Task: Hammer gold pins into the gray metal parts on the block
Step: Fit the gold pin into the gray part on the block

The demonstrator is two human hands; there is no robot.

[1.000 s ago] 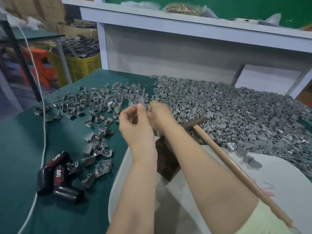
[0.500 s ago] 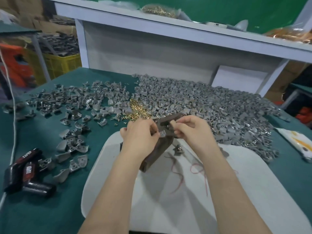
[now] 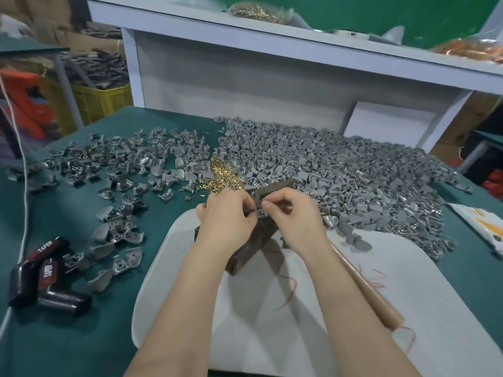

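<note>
Left hand (image 3: 226, 217), right hand (image 3: 296, 216): part (image 3: 261, 212), seemingly

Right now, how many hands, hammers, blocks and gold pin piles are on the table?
Hands: 2, the left hand and the right hand, which pinches a part
Hammer: 1
Block: 1
Gold pin pile: 1
Total: 5

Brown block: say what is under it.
The brown block stands on the white pad. Left hand and right hand, pinching a gray part, cover its top; its underside is hidden.
</note>
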